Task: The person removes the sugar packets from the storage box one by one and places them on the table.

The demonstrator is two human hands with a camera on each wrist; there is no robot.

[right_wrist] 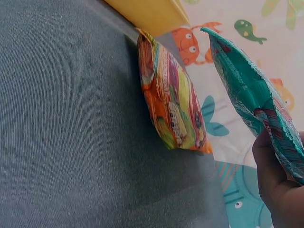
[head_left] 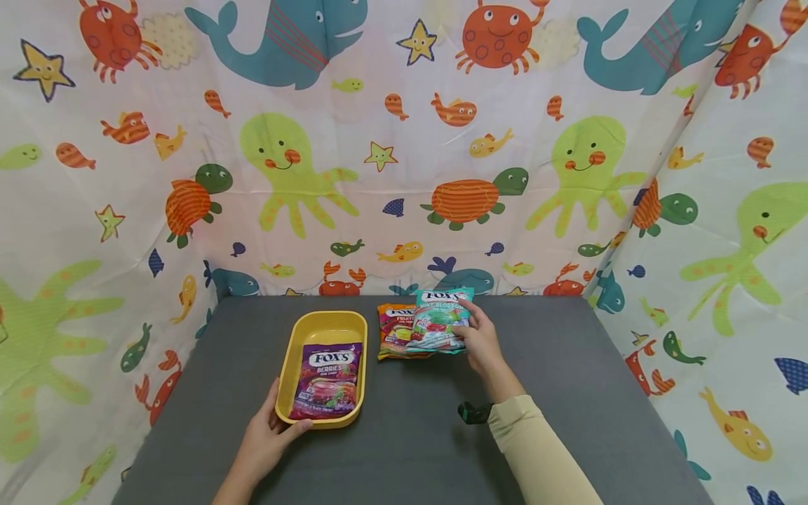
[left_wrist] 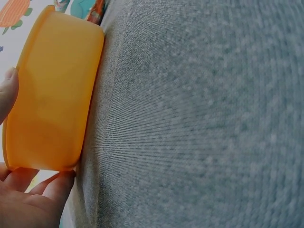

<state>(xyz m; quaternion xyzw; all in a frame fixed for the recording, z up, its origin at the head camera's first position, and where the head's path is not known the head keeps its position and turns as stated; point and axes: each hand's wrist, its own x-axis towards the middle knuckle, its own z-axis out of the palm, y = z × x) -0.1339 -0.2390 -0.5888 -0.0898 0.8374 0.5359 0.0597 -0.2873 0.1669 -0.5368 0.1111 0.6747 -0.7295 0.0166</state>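
Observation:
My right hand [head_left: 487, 346] pinches a teal Fox's candy bag [head_left: 440, 321] by its right side. The bag is raised off the table in the right wrist view, apart from the orange Fox's fruit candy bag [right_wrist: 173, 97] lying on the cloth. From the head view it overlaps part of that orange bag. My left hand [head_left: 265, 436] grips the near left corner of a yellow plastic tub [head_left: 333, 319], thumb on the near side and fingers at the left. Inside the tub lies a purple Fox's berries candy bag [head_left: 327, 380]. The left wrist view shows the tub's outer wall [left_wrist: 57, 90].
A grey cloth-covered table [head_left: 404, 442] bears everything. Behind and at both sides hangs a white curtain [head_left: 385, 189] printed with sea animals. A dark band with a small device [head_left: 473, 413] is at the right wrist.

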